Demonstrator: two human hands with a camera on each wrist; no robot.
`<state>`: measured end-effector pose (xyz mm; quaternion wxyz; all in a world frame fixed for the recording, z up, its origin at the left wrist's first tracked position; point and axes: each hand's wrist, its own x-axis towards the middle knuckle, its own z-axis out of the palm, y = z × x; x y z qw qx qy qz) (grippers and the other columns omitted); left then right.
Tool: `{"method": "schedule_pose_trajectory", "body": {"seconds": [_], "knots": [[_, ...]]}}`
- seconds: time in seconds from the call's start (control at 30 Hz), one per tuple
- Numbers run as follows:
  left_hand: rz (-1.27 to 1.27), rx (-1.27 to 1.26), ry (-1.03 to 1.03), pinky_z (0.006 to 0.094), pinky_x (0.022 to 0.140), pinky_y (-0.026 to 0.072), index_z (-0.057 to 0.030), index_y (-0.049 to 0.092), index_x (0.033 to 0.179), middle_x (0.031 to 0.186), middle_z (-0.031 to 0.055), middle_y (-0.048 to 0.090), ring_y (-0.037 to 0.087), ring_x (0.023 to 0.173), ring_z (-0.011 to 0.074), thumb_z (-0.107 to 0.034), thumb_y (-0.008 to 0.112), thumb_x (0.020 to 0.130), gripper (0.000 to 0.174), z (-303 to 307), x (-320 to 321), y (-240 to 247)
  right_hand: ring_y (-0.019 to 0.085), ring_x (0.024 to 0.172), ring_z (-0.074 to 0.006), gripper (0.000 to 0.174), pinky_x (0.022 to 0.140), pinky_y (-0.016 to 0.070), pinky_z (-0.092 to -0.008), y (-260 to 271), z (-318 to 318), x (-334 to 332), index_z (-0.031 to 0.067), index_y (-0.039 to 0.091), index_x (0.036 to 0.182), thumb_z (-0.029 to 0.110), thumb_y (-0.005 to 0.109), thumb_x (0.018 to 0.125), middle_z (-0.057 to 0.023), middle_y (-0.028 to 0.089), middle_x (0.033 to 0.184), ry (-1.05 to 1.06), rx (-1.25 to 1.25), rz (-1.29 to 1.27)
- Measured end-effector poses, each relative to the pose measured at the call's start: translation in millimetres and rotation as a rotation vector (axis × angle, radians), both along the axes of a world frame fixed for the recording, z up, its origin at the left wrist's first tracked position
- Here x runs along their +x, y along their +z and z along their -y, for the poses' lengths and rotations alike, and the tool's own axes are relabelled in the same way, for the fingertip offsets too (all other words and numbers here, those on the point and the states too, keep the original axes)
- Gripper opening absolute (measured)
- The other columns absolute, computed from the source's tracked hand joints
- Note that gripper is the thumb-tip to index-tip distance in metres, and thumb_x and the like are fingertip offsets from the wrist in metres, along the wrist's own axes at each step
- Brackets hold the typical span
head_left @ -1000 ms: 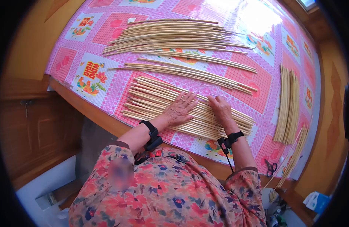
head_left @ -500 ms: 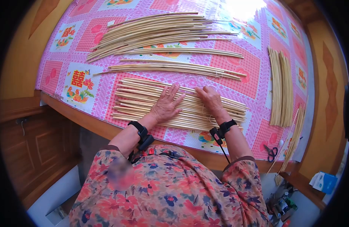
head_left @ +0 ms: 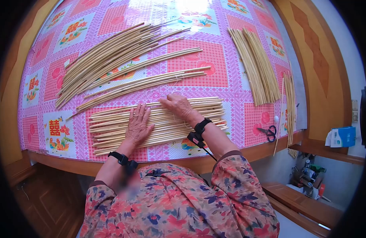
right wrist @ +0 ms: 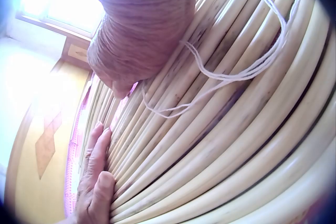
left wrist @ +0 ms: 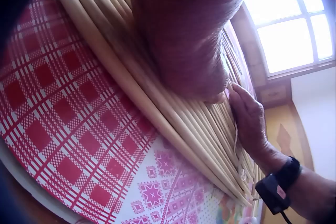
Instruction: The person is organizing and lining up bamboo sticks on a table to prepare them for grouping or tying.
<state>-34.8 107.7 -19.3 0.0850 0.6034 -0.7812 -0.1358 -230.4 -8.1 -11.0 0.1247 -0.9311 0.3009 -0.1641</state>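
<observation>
Pale, thin sticks (head_left: 111, 131) lie side by side in a flat row before the person, crossed by a loose white string (right wrist: 236, 77). The left hand (head_left: 138, 127) rests flat on the row, fingers spread and fingertips at its far edge. To its right, the right hand (head_left: 178, 107) has its fingers curled at that same far edge and pinches the string; its fingertips are mostly hidden under the hand. In the right wrist view, a string loop trails from beneath the right hand across the sticks. The left hand's fingers (right wrist: 97, 155) show beyond it.
Behind the row lie a few separate sticks (head_left: 143, 84) and a larger loose pile (head_left: 107, 51). Two bundles (head_left: 256, 67) and a thinner bunch (head_left: 288, 107) sit at the right, near scissors (head_left: 269, 133). A patterned cloth (head_left: 234, 115) covers the table, its front edge before the person.
The head view has turned rightward, so the table and sticks appear shifted left and rotated. Both hands stay at the row's far edge, the left still flat and the right still curled.
</observation>
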Motion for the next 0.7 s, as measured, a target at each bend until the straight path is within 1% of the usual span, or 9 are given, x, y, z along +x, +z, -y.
{"method": "schedule_pose_trajectory", "body": {"seconds": [0.03, 0.07, 0.23, 0.3, 0.5, 0.53, 0.57, 0.63, 0.7], "knots": [[0.004, -0.004, 0.001, 0.0428, 0.108, 0.0042, -0.0042, 0.03, 0.132, 0.142, 0.015, 0.018, 0.012, 0.133, 0.0269, -0.037, 0.051, 0.08, 0.065, 0.0, -0.2, -0.1, 0.055, 0.068, -0.0223, 0.02, 0.059, 0.0465, -0.0333, -1.2, 0.1, 0.1, 0.0139, 0.053, 0.097, 0.015, 0.052, 0.077, -0.0064, 0.05, 0.073, -0.005, -0.003, -0.002], [-0.028, -0.026, 0.005, 0.0435, 0.108, 0.0052, -0.0032, 0.032, 0.13, 0.141, 0.016, 0.02, 0.013, 0.132, 0.0288, -0.033, 0.055, 0.076, 0.066, 0.4, -0.5, -2.2, 0.055, 0.068, -0.0223, 0.019, 0.058, 0.0466, -0.0332, -2.2, 0.8, 0.2, 0.0142, 0.053, 0.096, 0.015, 0.052, 0.077, -0.0063, 0.05, 0.072, -0.001, -0.006, 0.017], [-0.033, -0.034, 0.008, 0.0427, 0.108, 0.0056, -0.0037, 0.031, 0.131, 0.141, 0.0157, 0.019, 0.012, 0.133, 0.0287, -0.032, 0.056, 0.076, 0.067, 0.0, -0.1, 0.9, 0.056, 0.069, -0.0222, 0.018, 0.058, 0.0466, -0.0329, -2.4, -0.6, 1.1, 0.0151, 0.053, 0.095, 0.016, 0.053, 0.077, -0.0062, 0.051, 0.073, -0.017, 0.007, 0.004], [-0.016, 0.008, 0.009, 0.0419, 0.108, 0.0038, -0.0038, 0.031, 0.132, 0.142, 0.0146, 0.017, 0.01, 0.133, 0.0267, -0.037, 0.05, 0.081, 0.064, 0.3, -0.2, 1.6, 0.055, 0.068, -0.0221, 0.018, 0.058, 0.0464, -0.0328, -2.8, 0.3, 0.7, 0.0153, 0.054, 0.095, 0.017, 0.053, 0.077, -0.0062, 0.05, 0.073, -0.016, -0.001, 0.018], [-0.052, 0.008, 0.011, 0.0413, 0.108, 0.0042, -0.0043, 0.031, 0.132, 0.142, 0.0141, 0.018, 0.012, 0.133, 0.0264, -0.037, 0.05, 0.08, 0.064, 1.4, -0.4, 3.2, 0.054, 0.066, -0.0224, 0.021, 0.057, 0.0455, -0.0337, -5.1, 1.0, -0.5, 0.0157, 0.055, 0.099, 0.019, 0.055, 0.078, -0.0062, 0.049, 0.072, -0.005, 0.025, 0.033], [-0.055, 0.003, 0.011, 0.0412, 0.108, 0.0047, -0.0041, 0.031, 0.131, 0.141, 0.0148, 0.019, 0.014, 0.132, 0.0268, -0.037, 0.051, 0.08, 0.064, 1.5, 0.1, 2.9, 0.054, 0.066, -0.0224, 0.022, 0.057, 0.0451, -0.034, -2.0, 0.4, 0.2, 0.0157, 0.056, 0.1, 0.02, 0.056, 0.078, -0.0061, 0.049, 0.071, -0.01, 0.038, 0.015], [-0.039, 0.012, 0.038, 0.0412, 0.108, 0.0047, -0.0041, 0.031, 0.131, 0.141, 0.0148, 0.019, 0.014, 0.132, 0.0268, -0.037, 0.051, 0.08, 0.064, 0.9, 1.5, 2.9, 0.054, 0.066, -0.0224, 0.022, 0.057, 0.0451, -0.034, -2.4, 0.4, 1.7, 0.0157, 0.056, 0.1, 0.02, 0.056, 0.078, -0.0061, 0.049, 0.071, 0.017, 0.048, 0.03], [-0.096, -0.004, 0.012, 0.0419, 0.108, 0.0071, -0.0039, 0.031, 0.131, 0.14, 0.016, 0.02, 0.013, 0.132, 0.0284, -0.033, 0.055, 0.077, 0.066, 1.3, 0.6, 3.9, 0.054, 0.066, -0.0221, 0.023, 0.057, 0.0451, -0.0338, -3.4, 1.2, 1.4, 0.0158, 0.056, 0.099, 0.019, 0.058, 0.076, -0.0054, 0.049, 0.07, -0.004, 0.032, 0.004], [-0.07, 0.003, 0.026, 0.0417, 0.108, 0.0065, -0.0036, 0.031, 0.131, 0.14, 0.016, 0.02, 0.013, 0.132, 0.028, -0.034, 0.054, 0.078, 0.065, 0.6, 1.4, 3.8, 0.054, 0.066, -0.0218, 0.023, 0.056, 0.0451, -0.0336, -3.2, 1.7, 2.9, 0.0158, 0.056, 0.099, 0.018, 0.058, 0.076, -0.0051, 0.049, 0.069, 0.012, 0.012, 0.013]]}}
